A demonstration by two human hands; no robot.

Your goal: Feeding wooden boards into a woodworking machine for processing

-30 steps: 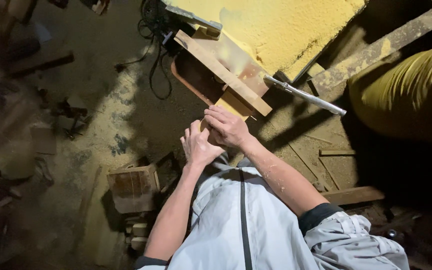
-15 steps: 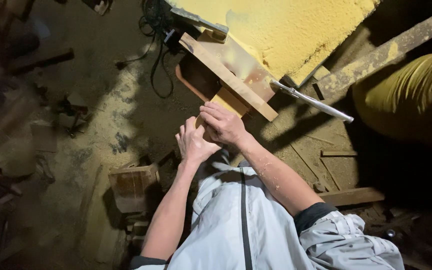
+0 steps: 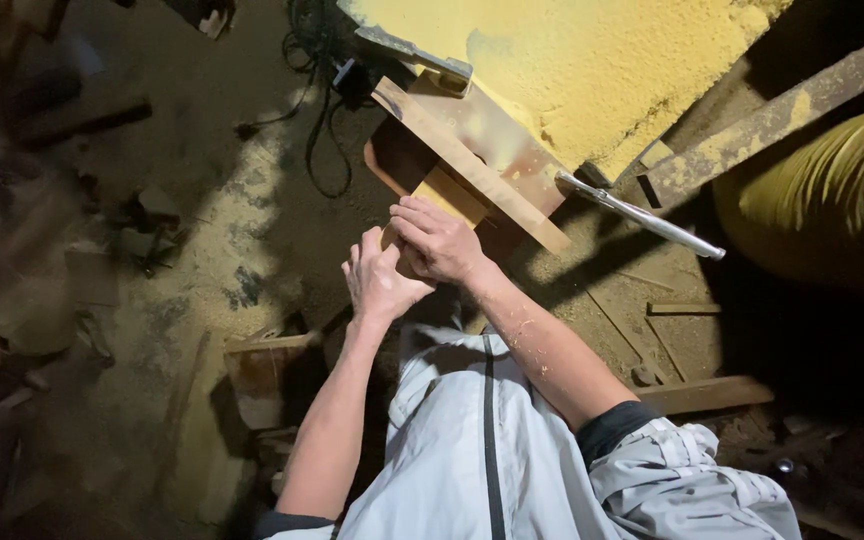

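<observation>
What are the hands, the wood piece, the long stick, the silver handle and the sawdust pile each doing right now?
left hand: bare, pressed against the wood piece's near end
right hand: bare, flat on top of the wood piece
wood piece: flat, under the long wooden bar
long wooden bar: lying diagonally
metal handle: untouched
sawdust pile: heaped

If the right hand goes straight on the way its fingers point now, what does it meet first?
The right hand already lies on the small wooden piece, fingers pointing up-left. Straight on, it would probably meet the left hand's fingertips, then the floor; depth is unclear.
</observation>
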